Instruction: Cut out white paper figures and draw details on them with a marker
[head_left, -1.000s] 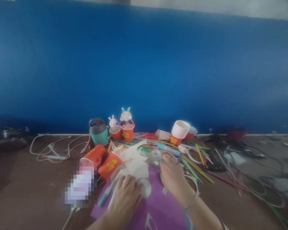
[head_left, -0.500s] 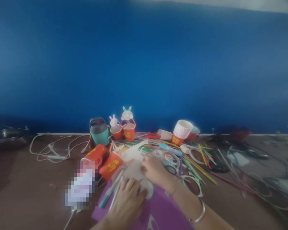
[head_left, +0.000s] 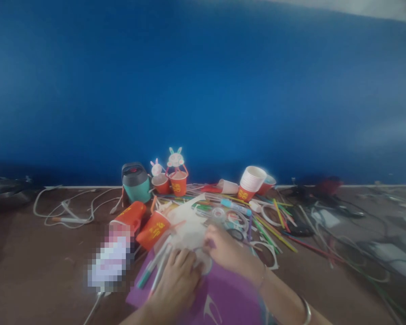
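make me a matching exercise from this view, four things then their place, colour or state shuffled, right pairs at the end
1 round white disc
2 sheet under the left hand
3 cup stack
4 lidded container

a teal body, dark top
b between the left hand and the right hand
c purple
d many white rims, mouths up

Pairs: 1-b, 2-c, 3-d, 4-a

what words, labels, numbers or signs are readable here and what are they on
No text reads clearly; all too blurred:
Tipped orange cup nearest the left hand: yellow characters
Other tipped orange cup: yellow marks
Upright orange cup below the larger rabbit: yellow characters
Cup stack: yellow characters
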`<state>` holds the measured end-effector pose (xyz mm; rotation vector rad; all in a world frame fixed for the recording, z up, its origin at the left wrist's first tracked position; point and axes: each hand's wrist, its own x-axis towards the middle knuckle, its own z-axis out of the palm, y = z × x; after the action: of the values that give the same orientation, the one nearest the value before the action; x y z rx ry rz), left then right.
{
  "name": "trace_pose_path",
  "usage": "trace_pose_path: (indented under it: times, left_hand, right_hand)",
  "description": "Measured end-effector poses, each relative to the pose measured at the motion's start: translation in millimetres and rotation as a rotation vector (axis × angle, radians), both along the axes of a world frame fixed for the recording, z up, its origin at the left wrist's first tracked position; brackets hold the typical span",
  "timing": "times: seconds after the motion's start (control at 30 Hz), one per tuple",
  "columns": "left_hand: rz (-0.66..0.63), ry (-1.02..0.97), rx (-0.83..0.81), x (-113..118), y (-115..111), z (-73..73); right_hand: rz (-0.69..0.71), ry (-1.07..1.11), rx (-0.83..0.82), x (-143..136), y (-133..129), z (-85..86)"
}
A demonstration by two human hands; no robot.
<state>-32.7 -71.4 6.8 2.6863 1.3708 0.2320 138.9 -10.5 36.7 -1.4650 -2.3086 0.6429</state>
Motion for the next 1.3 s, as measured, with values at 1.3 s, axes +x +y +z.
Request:
trace_pose_path:
  times: [1.3]
  left_hand:
    - [-0.076, 0.054, 0.266, 2, -18, -20.0]
  right_hand:
    - [0.012, -0.003, 0.102, 13, -26, -14.9]
